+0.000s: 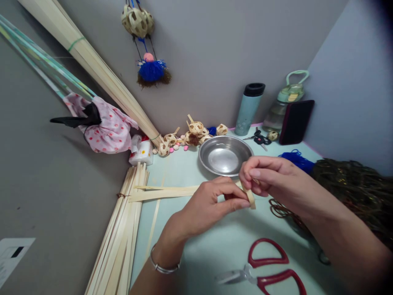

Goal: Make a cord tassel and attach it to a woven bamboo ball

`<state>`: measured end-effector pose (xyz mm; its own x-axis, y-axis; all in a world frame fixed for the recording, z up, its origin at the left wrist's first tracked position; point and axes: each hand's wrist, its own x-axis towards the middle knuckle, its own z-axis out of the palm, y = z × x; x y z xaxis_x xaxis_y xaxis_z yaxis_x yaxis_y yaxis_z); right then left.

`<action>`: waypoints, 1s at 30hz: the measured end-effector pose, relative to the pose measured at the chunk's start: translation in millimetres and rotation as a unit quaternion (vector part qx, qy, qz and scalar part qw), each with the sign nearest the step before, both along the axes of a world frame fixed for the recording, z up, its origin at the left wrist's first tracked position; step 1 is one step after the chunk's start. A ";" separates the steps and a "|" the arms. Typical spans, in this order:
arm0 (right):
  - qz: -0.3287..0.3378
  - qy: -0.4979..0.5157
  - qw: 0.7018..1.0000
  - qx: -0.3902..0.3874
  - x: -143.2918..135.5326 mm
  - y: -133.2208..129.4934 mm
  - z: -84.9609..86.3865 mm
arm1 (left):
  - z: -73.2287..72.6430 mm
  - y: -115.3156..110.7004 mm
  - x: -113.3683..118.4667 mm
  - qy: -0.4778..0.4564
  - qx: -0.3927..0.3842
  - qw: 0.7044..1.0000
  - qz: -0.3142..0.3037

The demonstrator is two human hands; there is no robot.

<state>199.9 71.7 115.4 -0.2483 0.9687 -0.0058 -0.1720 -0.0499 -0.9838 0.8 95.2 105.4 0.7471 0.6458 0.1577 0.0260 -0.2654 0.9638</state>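
Note:
Both my hands meet above the pale green table (221,241). My left hand (208,205) pinches a thin bamboo strip (166,192) that runs left across the table. My right hand (267,176) grips the same strip's end, bent into a small loop (251,197) between the fingertips. A metal bracelet sits on my left wrist.
A steel bowl (224,155) lies just behind my hands. Red-handled scissors (267,270) lie at the front. A bundle of bamboo strips (123,237) lines the left edge. Small woven balls (196,129), a tumbler (249,107), a bottle (285,102) and dark fibre (353,188) stand behind and right.

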 end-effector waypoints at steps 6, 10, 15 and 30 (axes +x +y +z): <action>-0.016 0.037 0.999 -0.009 -2.3 3.5 -0.6 | -3.6 3.9 -2.6 -0.012 -0.030 0.999 0.023; -0.040 0.019 0.999 0.004 -3.7 4.2 -0.5 | -2.5 3.4 -1.8 0.014 -0.042 0.999 0.009; -0.071 -0.030 0.996 0.033 -3.8 5.1 -5.8 | -6.1 1.3 -0.3 0.064 0.057 0.993 0.087; -0.005 0.000 0.999 -0.047 -6.2 5.5 -7.1 | 1.1 7.9 -10.3 -0.023 0.151 0.960 0.233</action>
<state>193.6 77.2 108.3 -0.2384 0.9664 -0.0960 -0.1736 -0.1397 -0.9749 -9.6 103.0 106.5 0.3755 0.8279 0.4166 0.1700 -0.5034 0.8472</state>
